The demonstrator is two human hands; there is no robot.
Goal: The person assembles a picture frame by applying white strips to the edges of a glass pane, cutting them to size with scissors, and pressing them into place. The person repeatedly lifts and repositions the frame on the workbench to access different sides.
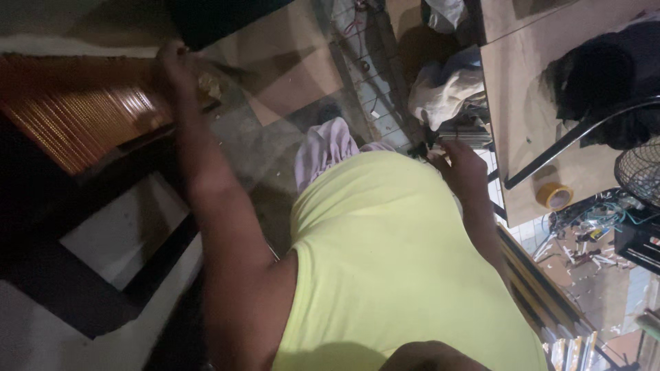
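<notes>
I look down my own body in a yellow-green shirt and lilac shorts. My left hand is stretched far out to the upper left and blurred. Its fingers are curled close to a small brown chunk on a glass-like sheet; whether it grips anything is unclear. My right hand is at my hip beside the wooden board, with its fingers closed around a small dark object.
A ribbed orange-brown panel lies at left, with a white slab below it. Cardboard sheets are ahead. The board carries a yellow tape roll and a black cloth. A fan, crumpled white cloth and loose wires crowd the right.
</notes>
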